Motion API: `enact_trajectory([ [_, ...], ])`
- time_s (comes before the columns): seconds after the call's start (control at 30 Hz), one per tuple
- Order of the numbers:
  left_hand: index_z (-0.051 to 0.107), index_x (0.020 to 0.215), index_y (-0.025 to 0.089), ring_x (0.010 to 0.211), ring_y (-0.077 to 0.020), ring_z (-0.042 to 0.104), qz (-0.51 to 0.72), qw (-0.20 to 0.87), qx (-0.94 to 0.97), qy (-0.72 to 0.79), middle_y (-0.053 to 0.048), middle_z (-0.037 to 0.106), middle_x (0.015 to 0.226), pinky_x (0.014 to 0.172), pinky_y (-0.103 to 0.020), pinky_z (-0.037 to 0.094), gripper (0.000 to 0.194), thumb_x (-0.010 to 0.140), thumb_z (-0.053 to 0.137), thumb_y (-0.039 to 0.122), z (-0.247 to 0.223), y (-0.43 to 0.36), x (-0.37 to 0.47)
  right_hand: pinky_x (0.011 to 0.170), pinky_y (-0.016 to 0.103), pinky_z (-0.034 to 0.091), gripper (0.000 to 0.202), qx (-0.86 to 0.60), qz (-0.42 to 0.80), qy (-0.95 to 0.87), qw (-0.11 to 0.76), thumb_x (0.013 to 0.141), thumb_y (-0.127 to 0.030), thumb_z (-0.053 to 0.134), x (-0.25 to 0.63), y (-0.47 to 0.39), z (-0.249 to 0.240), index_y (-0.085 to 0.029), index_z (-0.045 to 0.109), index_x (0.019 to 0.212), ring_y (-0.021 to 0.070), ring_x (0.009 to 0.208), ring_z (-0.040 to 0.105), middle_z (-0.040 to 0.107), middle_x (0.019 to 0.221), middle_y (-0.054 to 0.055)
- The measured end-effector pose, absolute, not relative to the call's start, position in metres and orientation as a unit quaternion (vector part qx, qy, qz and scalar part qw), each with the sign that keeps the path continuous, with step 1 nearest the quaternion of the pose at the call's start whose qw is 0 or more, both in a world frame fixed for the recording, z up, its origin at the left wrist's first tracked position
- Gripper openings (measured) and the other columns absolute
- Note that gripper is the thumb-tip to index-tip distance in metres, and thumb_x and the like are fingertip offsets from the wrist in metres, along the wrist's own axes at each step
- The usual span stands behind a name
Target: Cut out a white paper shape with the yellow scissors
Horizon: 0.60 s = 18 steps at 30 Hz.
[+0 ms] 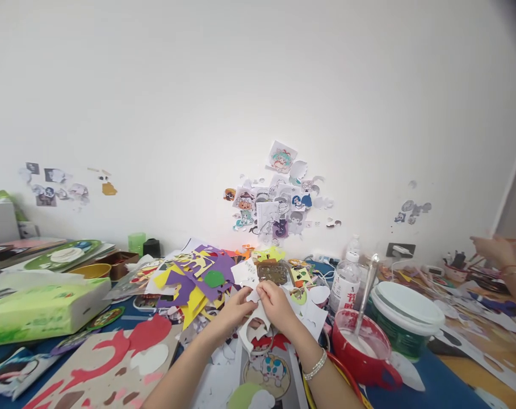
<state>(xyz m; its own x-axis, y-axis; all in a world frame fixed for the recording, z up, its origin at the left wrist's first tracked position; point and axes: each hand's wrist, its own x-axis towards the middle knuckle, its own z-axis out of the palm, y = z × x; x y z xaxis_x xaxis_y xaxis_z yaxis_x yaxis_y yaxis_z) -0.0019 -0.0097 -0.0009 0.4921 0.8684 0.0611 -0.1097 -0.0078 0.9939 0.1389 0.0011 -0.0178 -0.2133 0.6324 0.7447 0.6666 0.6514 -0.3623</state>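
Note:
Both hands meet over the middle of the table, pinching a white paper cut-out. My left hand (236,307) grips its left side with closed fingers. Close beside it, my right hand (277,304) has thumb and fingers pressed on the same paper. A curved, ragged part of the white paper (254,335) hangs below the hands. Beneath lies a printed cartoon sheet (275,369) with a light green paper shape (244,396) on its lower edge. Just beyond the hands stands a clear container (275,274) with brown contents.
Purple and yellow paper scraps (198,278) pile up at left. A red cup (362,346) of white paste holds a metal handle. Nearby are a plastic bottle (346,281), a lidded tub (405,315) and a tissue pack (45,309). Another person's hand (496,253) appears far right.

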Motion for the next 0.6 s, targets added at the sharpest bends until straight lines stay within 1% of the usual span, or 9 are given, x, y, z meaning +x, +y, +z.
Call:
enact_trajectory([
  [0.07,0.041,0.112,0.021,0.05,-0.0114,0.057,0.381,0.627,0.598,0.323,0.011,0.044,0.053,0.055,-0.025,0.046,0.053,0.065,0.064,0.029,-0.007,-0.005,-0.001,0.061,0.021,0.038,0.022,-0.409,-0.044,-0.775,0.48,0.089,-0.017,0.034,0.138,0.002,-0.019,-0.017,0.049,0.074,0.0121,0.068,0.05,0.052,0.069,0.0],
  [0.1,0.037,0.117,0.02,0.047,-0.0109,0.056,0.389,0.619,0.599,0.327,0.012,0.044,0.053,0.051,-0.023,0.043,0.059,0.065,0.064,0.031,-0.01,-0.001,0.0,0.061,0.021,0.039,0.022,-0.405,-0.059,-0.772,0.487,0.09,-0.017,0.033,0.137,0.003,-0.02,-0.018,0.049,0.074,0.0121,0.068,0.05,0.052,0.069,0.0],
  [0.13,0.036,0.118,0.019,0.043,-0.0094,0.054,0.403,0.61,0.599,0.326,0.012,0.043,0.052,0.046,-0.021,0.039,0.061,0.066,0.064,0.033,-0.013,0.002,0.001,0.062,0.022,0.04,0.022,-0.402,-0.075,-0.767,0.495,0.09,-0.016,0.032,0.137,0.003,-0.02,-0.018,0.049,0.075,0.0123,0.069,0.05,0.052,0.071,0.001],
  [0.17,0.038,0.114,0.018,0.039,-0.0079,0.05,0.417,0.602,0.6,0.321,0.013,0.042,0.05,0.043,-0.02,0.037,0.057,0.065,0.063,0.034,-0.016,0.005,0.002,0.064,0.022,0.041,0.022,-0.398,-0.095,-0.761,0.504,0.09,-0.015,0.031,0.137,0.003,-0.02,-0.018,0.049,0.077,0.0127,0.071,0.05,0.053,0.073,0.002],
  [0.23,0.045,0.1,0.017,0.034,-0.006,0.043,0.428,0.597,0.606,0.305,0.013,0.041,0.047,0.039,-0.019,0.034,0.044,0.064,0.062,0.036,-0.019,0.011,0.002,0.069,0.025,0.041,0.022,-0.394,-0.141,-0.746,0.519,0.09,-0.013,0.029,0.139,0.002,-0.02,-0.017,0.048,0.081,0.0141,0.076,0.049,0.053,0.078,0.004],
  [0.33,0.047,0.081,0.018,0.03,-0.0048,0.035,0.424,0.602,0.61,0.294,0.013,0.037,0.042,0.035,-0.019,0.032,0.027,0.063,0.061,0.033,-0.02,0.015,-0.001,0.071,0.029,0.04,0.02,-0.387,-0.225,-0.724,0.525,0.089,-0.01,0.031,0.143,0.0,-0.018,-0.016,0.048,0.082,0.0167,0.079,0.046,0.053,0.08,0.007],
  [0.43,0.046,0.074,0.02,0.029,-0.0041,0.03,0.42,0.609,0.605,0.294,0.014,0.033,0.039,0.033,-0.018,0.029,0.02,0.063,0.059,0.03,-0.018,0.015,-0.004,0.07,0.032,0.039,0.016,-0.371,-0.314,-0.714,0.503,0.088,-0.009,0.036,0.144,-0.001,-0.018,-0.015,0.05,0.083,0.0182,0.076,0.043,0.054,0.077,0.008],
  [0.6,0.042,0.07,0.021,0.03,-0.0033,0.028,0.426,0.62,0.587,0.298,0.014,0.031,0.039,0.033,-0.016,0.026,0.018,0.063,0.057,0.03,-0.014,0.012,-0.006,0.075,0.034,0.039,0.01,-0.338,-0.422,-0.711,0.45,0.085,-0.008,0.045,0.141,-0.002,-0.021,-0.014,0.053,0.086,0.0184,0.077,0.044,0.056,0.078,0.007],
])
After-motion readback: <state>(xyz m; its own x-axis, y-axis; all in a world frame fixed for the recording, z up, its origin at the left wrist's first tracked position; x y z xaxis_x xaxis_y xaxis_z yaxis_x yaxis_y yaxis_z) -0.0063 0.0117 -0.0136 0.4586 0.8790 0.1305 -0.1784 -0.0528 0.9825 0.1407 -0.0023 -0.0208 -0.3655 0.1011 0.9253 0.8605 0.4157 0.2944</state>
